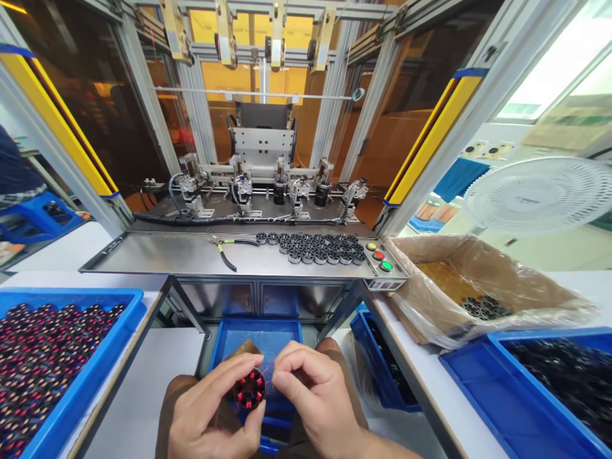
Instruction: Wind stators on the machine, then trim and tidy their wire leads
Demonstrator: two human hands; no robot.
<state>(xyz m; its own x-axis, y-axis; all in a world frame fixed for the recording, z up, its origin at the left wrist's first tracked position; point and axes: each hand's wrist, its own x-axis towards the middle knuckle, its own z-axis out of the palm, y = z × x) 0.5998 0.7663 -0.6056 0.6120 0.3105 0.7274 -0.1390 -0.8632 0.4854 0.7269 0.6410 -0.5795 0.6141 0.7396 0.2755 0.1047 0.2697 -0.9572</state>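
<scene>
My left hand (217, 408) is closed around the rim of a small round motor stator (250, 389) with red windings on a black core, its face turned up towards me. Just to the right, my right hand (313, 389) has thumb and index finger pinched together, apart from the stator. Whatever sits in that pinch is too fine to make out; it may be a thin wire end. Both hands are above my lap, over a blue crate (282, 331) on the floor.
Wire cutters (224, 255) and rows of black stators (320, 248) lie on the machine's metal ledge, beside coloured buttons (378, 255). A blue tray (136, 299) of wound stators stands left. On the right are a plastic-lined box (406, 280), a blue bin (471, 363) and a fan (540, 191).
</scene>
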